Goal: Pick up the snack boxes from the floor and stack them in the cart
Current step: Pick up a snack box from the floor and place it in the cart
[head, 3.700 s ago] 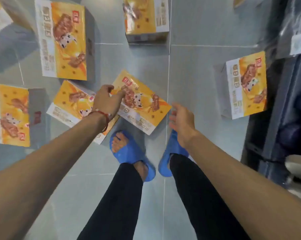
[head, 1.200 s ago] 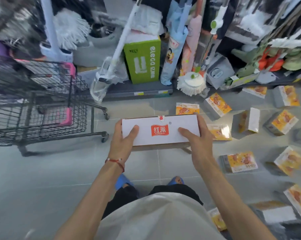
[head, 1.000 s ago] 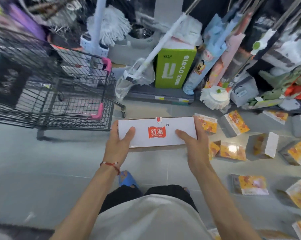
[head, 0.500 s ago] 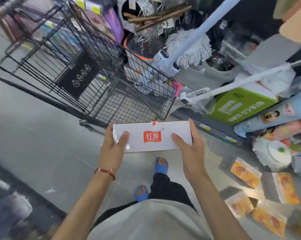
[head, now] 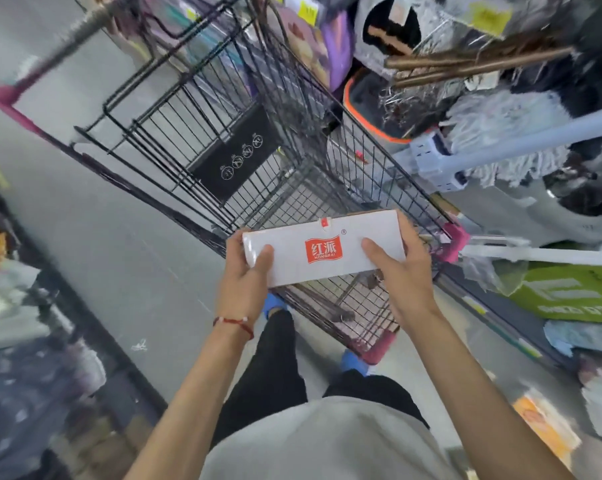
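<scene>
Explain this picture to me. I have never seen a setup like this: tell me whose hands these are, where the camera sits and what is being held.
There is no machine here. A person wears a camera on the head, so you look down along their arms. The left hand and right hand grip the two ends of a white box with a red logo, thumbs on top. They hold it at the near end of a wire shopping cart, which stands on a grey floor. A mop and a green carton are to the right; an orange box, blurred, lies on the floor at lower right.
</scene>
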Motion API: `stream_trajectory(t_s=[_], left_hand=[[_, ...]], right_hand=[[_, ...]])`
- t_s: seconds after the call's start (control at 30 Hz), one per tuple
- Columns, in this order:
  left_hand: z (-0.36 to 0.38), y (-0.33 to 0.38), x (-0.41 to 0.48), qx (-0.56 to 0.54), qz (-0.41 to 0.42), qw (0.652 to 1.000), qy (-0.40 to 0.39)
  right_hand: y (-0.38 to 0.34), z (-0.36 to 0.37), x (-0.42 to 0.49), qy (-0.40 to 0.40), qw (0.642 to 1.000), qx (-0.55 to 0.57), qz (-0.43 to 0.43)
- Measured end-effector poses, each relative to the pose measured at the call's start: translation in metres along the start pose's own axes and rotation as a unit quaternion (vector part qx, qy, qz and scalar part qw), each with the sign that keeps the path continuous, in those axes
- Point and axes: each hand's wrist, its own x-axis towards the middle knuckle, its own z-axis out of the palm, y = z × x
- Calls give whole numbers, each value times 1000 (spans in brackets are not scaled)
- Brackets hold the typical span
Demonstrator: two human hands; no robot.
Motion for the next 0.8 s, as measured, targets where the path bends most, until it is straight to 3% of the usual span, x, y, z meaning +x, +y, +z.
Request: stream_trajectory(t_s=[0.27, 0.5, 0.8], left_hand=[[-29, -1, 156, 45, -83, 991, -96], [-27, -40, 278, 152, -200, 952, -172], [15, -96, 341, 191, -280, 918, -207]], right_hand=[[15, 101, 73, 58, 993, -40, 90], [76, 173, 109, 107, 972, -15, 210], [166, 216, 120, 152, 938, -10, 312]])
